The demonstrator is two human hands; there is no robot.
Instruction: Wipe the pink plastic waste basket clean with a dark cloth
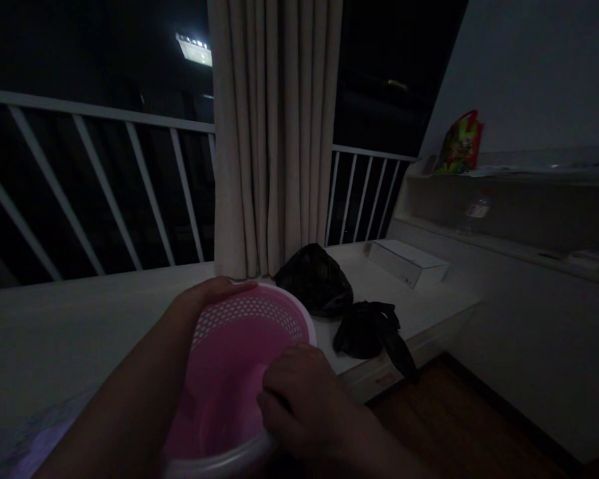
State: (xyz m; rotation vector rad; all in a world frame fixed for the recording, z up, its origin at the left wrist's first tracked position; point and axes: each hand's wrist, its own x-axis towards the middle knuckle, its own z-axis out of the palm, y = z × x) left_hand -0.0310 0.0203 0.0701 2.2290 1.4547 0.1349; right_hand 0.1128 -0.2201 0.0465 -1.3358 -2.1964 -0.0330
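- Pink plastic basket (229,372), round-mouthed, with a latticed band under a pale rim, lies between the two hands, left of the front edge of the white tabletop (439,318). Mouth turned up toward the wearer, wall tilted; whether its base rests on anything cannot be told.
- Basket's mouth looks longest from far rim to near rim, the hands sitting at opposite ends of a slanting line across it.
- Left hand (218,291) on the far left rim, arm along the basket's left side. Fingers laid close to the rim, holding it; those round the outside are hidden.
- Right hand (299,392) lower and nearer the wearer, over the near right rim. Fingers curled in tight; too dim to tell whether they clasp the rim or something else. From this fist, the basket's hollow opens leftward.
- Large crumpled black plastic bag (315,279) beyond the right rim, toward the tabletop's back edge, at the foot of the beige pleated curtain (274,146).
- Smaller knotted black plastic bag (367,330) on the front edge, one end hanging over. Right hand is the nearer to it, with a gap between.
- Flat white rectangular box (406,261) well apart, toward the tabletop's right end.
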